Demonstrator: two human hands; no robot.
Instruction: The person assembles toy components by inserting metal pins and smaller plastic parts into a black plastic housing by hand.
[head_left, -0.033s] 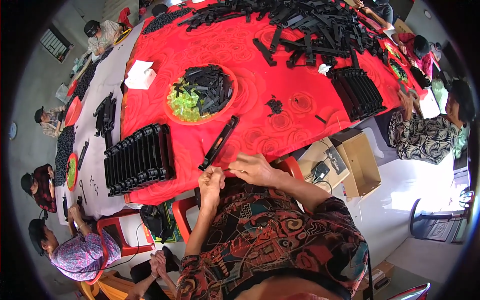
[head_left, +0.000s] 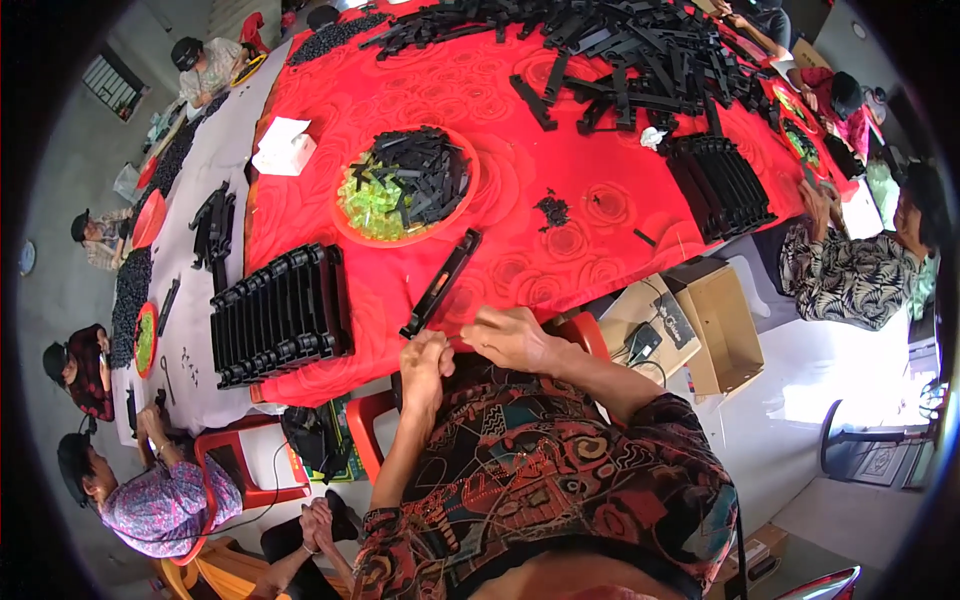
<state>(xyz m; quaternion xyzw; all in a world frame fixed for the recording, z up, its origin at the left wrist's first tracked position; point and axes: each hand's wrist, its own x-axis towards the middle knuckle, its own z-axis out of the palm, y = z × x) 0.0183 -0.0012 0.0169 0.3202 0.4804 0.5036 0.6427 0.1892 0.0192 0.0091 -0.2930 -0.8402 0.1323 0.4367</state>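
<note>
Close to the table's front edge, my left hand (head_left: pixel 427 362) is closed, thumb and fingers pressed together. Beside it on the right, my right hand (head_left: pixel 508 338) has its fingers bent into a pinch. Whatever lies between the fingers of either hand is too small or hidden to make out. Just beyond my left hand, a long narrow black plastic part (head_left: pixel 441 283) lies slantwise on the red cloth, its near end almost at my knuckles. Farther off stands an orange-rimmed bowl (head_left: pixel 474 190) holding small black strips (head_left: pixel 425 170) and clear yellow-green pieces (head_left: pixel 375 205).
Stacked black parts stand in a left row (head_left: pixel 280 315) and a right row (head_left: pixel 715 185). A large heap of black parts (head_left: pixel 640 60) covers the far side. A white tissue pack (head_left: pixel 284 147) and tiny black bits (head_left: pixel 551 209) lie between. Cardboard boxes (head_left: pixel 715 335) sit below right; people work around.
</note>
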